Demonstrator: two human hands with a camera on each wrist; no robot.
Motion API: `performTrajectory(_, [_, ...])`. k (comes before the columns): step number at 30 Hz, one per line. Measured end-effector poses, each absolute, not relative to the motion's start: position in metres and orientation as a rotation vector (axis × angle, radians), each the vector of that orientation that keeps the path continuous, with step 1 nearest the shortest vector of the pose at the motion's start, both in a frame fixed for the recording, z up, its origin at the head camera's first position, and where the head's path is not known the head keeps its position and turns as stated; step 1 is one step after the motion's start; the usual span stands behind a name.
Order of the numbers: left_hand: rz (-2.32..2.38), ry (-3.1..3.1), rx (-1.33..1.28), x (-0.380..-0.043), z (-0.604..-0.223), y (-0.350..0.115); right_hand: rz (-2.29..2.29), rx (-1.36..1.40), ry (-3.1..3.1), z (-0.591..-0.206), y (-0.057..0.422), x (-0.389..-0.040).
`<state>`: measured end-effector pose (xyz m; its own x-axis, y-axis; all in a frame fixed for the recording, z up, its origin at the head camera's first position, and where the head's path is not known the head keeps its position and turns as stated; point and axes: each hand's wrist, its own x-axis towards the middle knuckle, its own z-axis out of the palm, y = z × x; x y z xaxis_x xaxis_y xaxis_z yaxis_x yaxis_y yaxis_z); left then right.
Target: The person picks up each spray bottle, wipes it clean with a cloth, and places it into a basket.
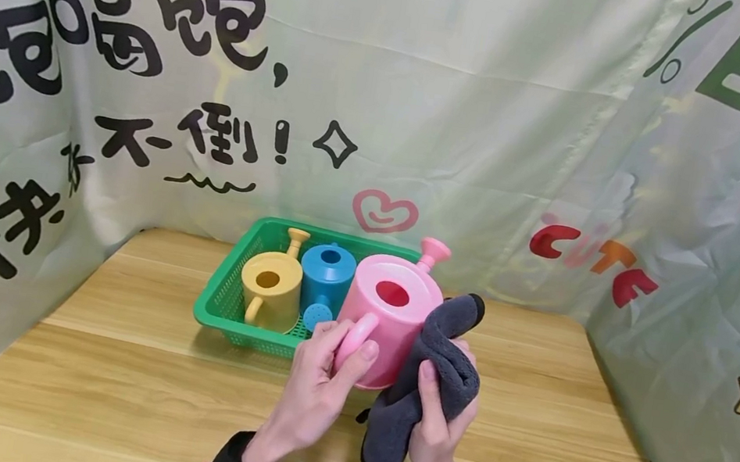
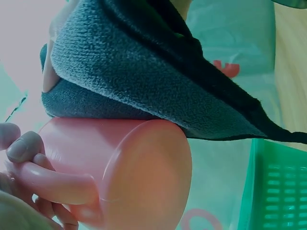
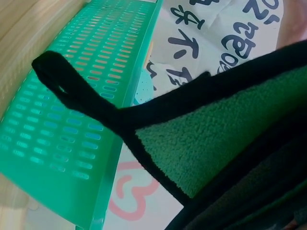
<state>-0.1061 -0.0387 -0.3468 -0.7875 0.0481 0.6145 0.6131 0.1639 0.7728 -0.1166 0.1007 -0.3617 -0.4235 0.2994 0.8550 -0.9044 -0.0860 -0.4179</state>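
My left hand (image 1: 315,389) grips the handle of a pink watering can (image 1: 385,328), with fingers curled round it. The can is raised in front of the basket, its spout pointing back and right. A dark grey cloth (image 1: 396,424) with black edging is bunched in my right hand (image 1: 438,422), the thumb pressing on its folds. In the left wrist view the cloth (image 2: 115,62) lies along the side of the pink can (image 2: 148,177). The right wrist view shows a corner of the cloth (image 3: 206,129) with a black hanging loop; the right hand is hidden there.
A green plastic basket (image 1: 216,317) stands at the back of the wooden table (image 1: 128,386). Inside it are a yellow watering can (image 1: 278,301) and a blue watering can (image 1: 328,276). A printed fabric curtain (image 1: 496,138) hangs behind and along both sides.
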Motion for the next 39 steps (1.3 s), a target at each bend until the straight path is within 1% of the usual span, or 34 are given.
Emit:
performTrajectory(7, [-1.716,-2.014,-0.617,-0.106,-0.345,-0.041,1.69,0.725,-1.256,-0.362,0.104,-0.119])
performTrajectory(24, [-1.802,-1.968,-0.689,-0.105,-0.343,-0.046,1.763,0.688,-1.241,-0.357,0.108,-0.119])
performTrajectory(39, [-1.998,-1.871,-0.851,-0.106,-0.338,-0.053,1.843,0.62,-1.221,-0.356,0.109,-0.117])
